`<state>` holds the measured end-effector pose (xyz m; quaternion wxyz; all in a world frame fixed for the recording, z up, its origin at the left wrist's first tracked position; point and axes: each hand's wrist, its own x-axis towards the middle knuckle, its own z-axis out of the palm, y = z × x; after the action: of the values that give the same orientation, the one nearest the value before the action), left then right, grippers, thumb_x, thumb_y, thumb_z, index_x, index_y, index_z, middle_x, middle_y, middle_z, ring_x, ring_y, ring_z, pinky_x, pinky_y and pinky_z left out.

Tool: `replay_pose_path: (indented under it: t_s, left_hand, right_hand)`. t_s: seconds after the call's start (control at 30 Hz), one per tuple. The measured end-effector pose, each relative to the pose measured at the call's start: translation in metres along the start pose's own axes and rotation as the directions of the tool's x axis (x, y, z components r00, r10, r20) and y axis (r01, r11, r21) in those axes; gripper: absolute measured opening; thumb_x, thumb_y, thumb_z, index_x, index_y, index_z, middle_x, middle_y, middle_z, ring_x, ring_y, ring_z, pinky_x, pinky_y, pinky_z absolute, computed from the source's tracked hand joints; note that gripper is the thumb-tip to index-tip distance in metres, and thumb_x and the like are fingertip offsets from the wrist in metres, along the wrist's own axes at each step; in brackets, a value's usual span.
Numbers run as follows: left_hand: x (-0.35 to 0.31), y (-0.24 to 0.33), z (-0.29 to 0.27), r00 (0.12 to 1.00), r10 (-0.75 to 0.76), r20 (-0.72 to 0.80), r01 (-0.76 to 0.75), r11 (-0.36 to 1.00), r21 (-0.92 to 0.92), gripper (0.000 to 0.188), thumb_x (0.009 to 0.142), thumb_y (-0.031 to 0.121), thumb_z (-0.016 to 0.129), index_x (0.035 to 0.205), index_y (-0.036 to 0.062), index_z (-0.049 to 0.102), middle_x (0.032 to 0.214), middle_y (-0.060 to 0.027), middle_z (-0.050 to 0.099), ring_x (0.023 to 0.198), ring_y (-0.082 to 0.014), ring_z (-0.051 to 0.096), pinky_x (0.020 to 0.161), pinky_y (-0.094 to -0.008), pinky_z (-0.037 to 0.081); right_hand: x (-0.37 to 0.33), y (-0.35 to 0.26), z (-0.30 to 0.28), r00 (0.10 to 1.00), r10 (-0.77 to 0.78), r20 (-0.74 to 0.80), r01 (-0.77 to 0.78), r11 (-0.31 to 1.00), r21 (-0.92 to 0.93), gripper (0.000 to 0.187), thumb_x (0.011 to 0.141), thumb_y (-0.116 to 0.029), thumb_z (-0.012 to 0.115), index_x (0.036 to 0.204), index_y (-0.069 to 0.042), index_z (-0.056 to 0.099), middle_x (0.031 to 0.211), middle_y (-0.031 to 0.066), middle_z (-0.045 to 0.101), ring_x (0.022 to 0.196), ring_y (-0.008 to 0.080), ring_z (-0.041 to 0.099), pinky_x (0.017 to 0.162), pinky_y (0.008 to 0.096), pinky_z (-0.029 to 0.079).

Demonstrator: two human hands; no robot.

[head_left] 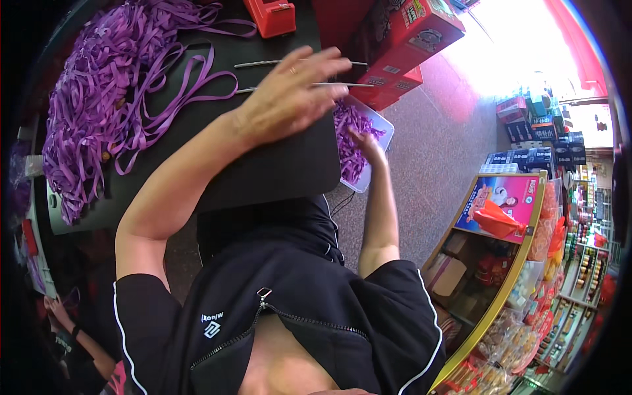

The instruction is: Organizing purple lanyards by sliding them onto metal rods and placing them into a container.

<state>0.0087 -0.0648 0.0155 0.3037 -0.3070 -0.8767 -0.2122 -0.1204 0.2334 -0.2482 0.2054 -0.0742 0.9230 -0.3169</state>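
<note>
My left hand is over the dark table, its fingers stretched out to the right and holding nothing I can see. Beneath and beside it two thin metal rods run sideways and stick out past the table's right edge. My right hand reaches down into a white plastic bin of purple straps. Its fingertips are partly hidden and blurred among the straps. A large tangled heap of purple lanyard straps covers the table's left side, with several loops trailing toward the rods.
A red device stands at the table's far edge. Red cartons are stacked beyond the bin on the grey floor. To the right are a yellow-edged display counter and packed shop shelves. Another person's arm shows at lower left.
</note>
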Motion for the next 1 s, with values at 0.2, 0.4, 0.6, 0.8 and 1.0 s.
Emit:
replay_pose_path:
  t_s: [0.2,0.4,0.6,0.8,1.0]
  left_hand:
    - [-0.02,0.105,-0.019,0.934,0.288,0.209,-0.277,0.957,-0.084,0.017,0.072,0.014,0.056,0.083,0.0025,0.061,0.096,-0.0099,0.062,0.095,-0.0223,0.059,0.092,-0.0382,0.042]
    - [-0.106,0.138,-0.001,0.833,0.195,0.519,0.151,0.822,-0.55,0.018,0.08,0.018,0.057,0.09,0.0031,0.06,0.092,-0.0124,0.062,0.092,-0.0262,0.059,0.082,-0.0378,0.045]
    - [-0.303,0.126,0.046,0.544,-0.808,0.226,0.811,0.575,0.103,0.048,0.083,0.035,0.059,0.121,0.0055,0.053,0.119,-0.0201,0.053,0.115,-0.0361,0.047,0.1,-0.0473,0.033]
    - [-0.332,0.124,0.047,0.392,-0.892,0.224,0.826,0.448,0.342,0.065,0.082,0.047,0.058,0.135,0.0111,0.043,0.146,-0.0218,0.025,0.137,-0.0368,0.02,0.108,-0.0542,0.019]
    - [-0.337,0.131,0.047,0.443,-0.887,0.13,0.825,0.461,0.329,0.062,0.082,0.048,0.057,0.13,0.0096,0.048,0.144,-0.0213,0.029,0.135,-0.0362,0.024,0.107,-0.0527,0.022]
  right_hand:
    - [-0.06,0.038,0.059,0.996,0.028,-0.083,0.023,0.825,0.564,0.046,0.091,-0.04,0.054,0.108,0.003,0.06,0.097,0.0199,0.065,0.086,0.028,0.063,0.074,0.0404,0.047]
    - [-0.101,0.062,0.003,0.911,0.266,-0.314,0.103,0.591,0.8,0.034,0.089,-0.031,0.059,0.105,-0.001,0.063,0.095,0.0088,0.067,0.077,0.0148,0.061,0.059,0.0224,0.041]
    - [-0.128,-0.13,-0.09,0.8,-0.004,-0.601,0.352,0.814,0.463,0.027,0.092,-0.024,0.056,0.106,-0.002,0.063,0.097,0.0041,0.063,0.08,0.0101,0.055,0.068,0.0219,0.041]
    - [-0.15,-0.331,-0.079,0.752,-0.617,-0.231,0.621,0.548,0.56,0.019,0.09,-0.007,0.056,0.104,0.004,0.063,0.098,0.0099,0.064,0.088,0.0153,0.061,0.078,0.0235,0.047]
    - [-0.168,-0.464,0.009,0.295,-0.89,0.349,0.895,0.385,0.227,0.017,0.083,-0.011,0.065,0.096,0.001,0.066,0.087,0.0074,0.066,0.079,0.0106,0.059,0.074,0.0239,0.045]
